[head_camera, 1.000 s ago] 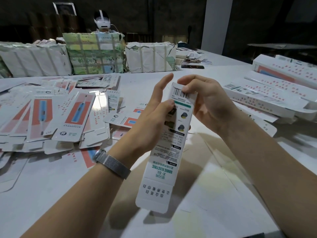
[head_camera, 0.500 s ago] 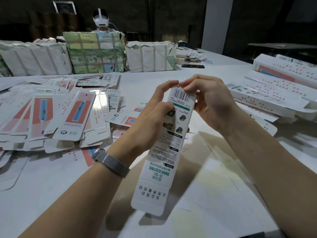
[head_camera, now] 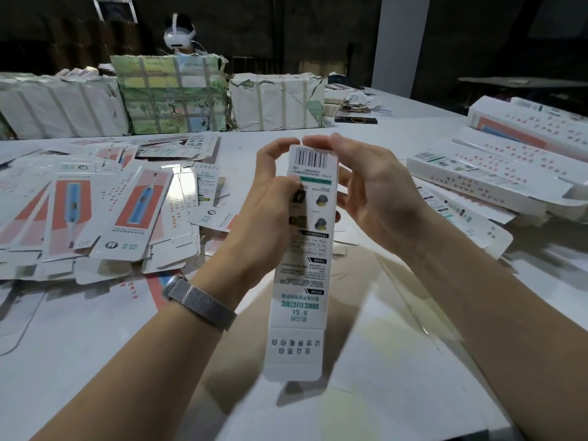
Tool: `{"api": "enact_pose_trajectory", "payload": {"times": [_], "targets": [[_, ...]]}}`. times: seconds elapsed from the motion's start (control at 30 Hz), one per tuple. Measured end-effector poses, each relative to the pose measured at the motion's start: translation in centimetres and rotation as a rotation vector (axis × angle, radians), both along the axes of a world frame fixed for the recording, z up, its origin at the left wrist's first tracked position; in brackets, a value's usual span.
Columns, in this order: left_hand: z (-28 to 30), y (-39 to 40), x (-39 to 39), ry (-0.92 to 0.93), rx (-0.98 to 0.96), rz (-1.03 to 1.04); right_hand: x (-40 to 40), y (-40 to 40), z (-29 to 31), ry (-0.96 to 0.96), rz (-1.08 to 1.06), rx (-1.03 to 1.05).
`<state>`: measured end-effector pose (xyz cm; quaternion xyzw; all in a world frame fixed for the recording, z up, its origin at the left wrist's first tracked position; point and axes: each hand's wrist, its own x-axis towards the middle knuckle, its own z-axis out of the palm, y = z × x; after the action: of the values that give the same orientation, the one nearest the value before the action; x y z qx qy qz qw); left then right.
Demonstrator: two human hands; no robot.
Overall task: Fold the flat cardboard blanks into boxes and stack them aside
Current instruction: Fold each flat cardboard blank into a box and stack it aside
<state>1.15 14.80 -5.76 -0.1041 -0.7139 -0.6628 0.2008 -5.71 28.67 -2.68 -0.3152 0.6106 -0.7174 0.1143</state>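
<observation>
I hold a long white toothbrush box [head_camera: 302, 281] upright over the table, barcode end away from me and its open flap hanging toward me. My left hand [head_camera: 270, 205] grips its left side near the top, thumb on the printed face, fingers curled over the far end. My right hand [head_camera: 372, 192] grips the right side, its fingertips curled onto the far end by the barcode. A spread of flat blanks [head_camera: 95, 211] lies at the left. Folded boxes [head_camera: 496, 173] are piled at the right.
Wrapped bundles of stock [head_camera: 171, 93] line the far edge of the white table [head_camera: 95, 361]. A person wearing a headset [head_camera: 178, 35] sits behind them. A dark phone [head_camera: 356, 120] lies beyond the bundles at the right.
Both hands turned the box more upright and brought it closer. The fingertips of both hands closed over the barcode end.
</observation>
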Motion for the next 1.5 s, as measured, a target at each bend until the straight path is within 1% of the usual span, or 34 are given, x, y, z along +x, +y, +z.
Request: {"api": "enact_pose_trajectory", "payload": {"times": [0.1, 0.17, 0.2, 0.27, 0.3, 0.33, 0.37, 0.43, 0.5, 0.53, 0.6, 0.67, 0.73, 0.77, 0.83, 0.9, 1.0, 1.07, 1.13, 1.27, 1.3, 1.37, 1.43, 1.5], "targets": [[0.2, 0.3, 0.0, -0.006, -0.024, 0.005, -0.2, 0.1, 0.0, -0.035, -0.009, -0.019], [0.4, 0.2, -0.1, -0.003, -0.017, 0.001, -0.4, 0.1, 0.0, 0.005, -0.072, -0.032], [0.4, 0.2, -0.2, -0.001, -0.001, 0.002, -0.4, 0.2, 0.1, 0.081, -0.132, 0.010], [0.4, 0.0, -0.4, 0.034, 0.058, 0.024, -0.1, 0.3, 0.3, 0.336, -0.231, 0.180], [0.4, 0.0, -0.4, 0.067, 0.096, 0.036, 0.2, 0.3, 0.2, 0.446, -0.226, 0.280], [0.4, 0.0, -0.3, 0.096, 0.144, 0.038, 0.4, 0.2, 0.0, 0.515, -0.196, 0.366], [0.4, 0.0, -0.3, 0.109, 0.196, 0.027, 0.5, 0.2, -0.2, 0.550, -0.170, 0.421], [0.5, 0.0, -0.4, 0.081, 0.274, -0.018, 0.3, 0.2, -0.1, 0.572, -0.191, 0.449], [0.5, 0.1, -0.6, 0.021, 0.246, -0.026, -0.5, 1.0, 0.9, 0.558, -0.298, 0.444], [0.4, 0.1, -0.7, 0.002, 0.186, 0.003, -1.0, 1.6, 1.5, 0.546, -0.388, 0.452], [0.1, 0.1, -0.8, -0.007, 0.005, 0.083, -2.5, 3.4, 2.5, 0.533, -0.606, 0.522], [-0.5, 0.0, -0.9, -0.005, -0.130, 0.145, -3.9, 5.1, 2.9, 0.506, -0.748, 0.700], [-1.1, -0.4, -0.9, -0.005, -0.245, 0.217, -4.7, 6.2, 2.9, 0.396, -0.740, 0.859], [-1.3, -0.6, -1.0, -0.004, -0.345, 0.263, -4.9, 6.5, 2.9, 0.367, -0.730, 0.908], [-1.5, -0.9, -1.1, -0.054, -0.625, 0.328, -5.2, 6.6, 2.7, 0.387, -0.733, 0.986], [-2.0, -1.0, -1.2, -0.184, -0.864, 0.322, -5.4, 6.4, 2.3, 0.409, -0.718, 1.063], [-2.7, -1.1, -1.1, -0.350, -1.151, 0.319, -6.0, 6.7, 1.6, 0.453, -0.771, 1.175], [-3.0, -1.4, -1.0, -0.392, -1.245, 0.300, -6.4, 7.2, 1.4, 0.451, -0.849, 1.211], [-3.0, -1.8, -1.0, -0.362, -1.283, 0.296, -6.6, 7.3, 1.1, 0.428, -0.869, 1.218], [-2.7, -2.1, -0.6, -0.205, -1.364, 0.384, -6.5, 6.6, 0.7, 0.469, -0.848, 1.140], [-2.6, -2.1, -0.6, -0.154, -1.361, 0.425, -6.4, 6.3, 0.7, 0.488, -0.828, 1.080], [-2.0, -2.0, -0.6, 0.002, -1.329, 0.538, -6.0, 5.4, 0.6, 0.503, -0.744, 0.879], [-1.0, -1.8, -0.5, 0.184, -1.205, 0.669, -5.2, 4.3, 0.3, 0.528, -0.652, 0.655], [0.0, -1.7, -0.1, 0.319, -1.054, 0.785, -4.2, 3.2, 0.3, 0.511, -0.551, 0.446]]}}
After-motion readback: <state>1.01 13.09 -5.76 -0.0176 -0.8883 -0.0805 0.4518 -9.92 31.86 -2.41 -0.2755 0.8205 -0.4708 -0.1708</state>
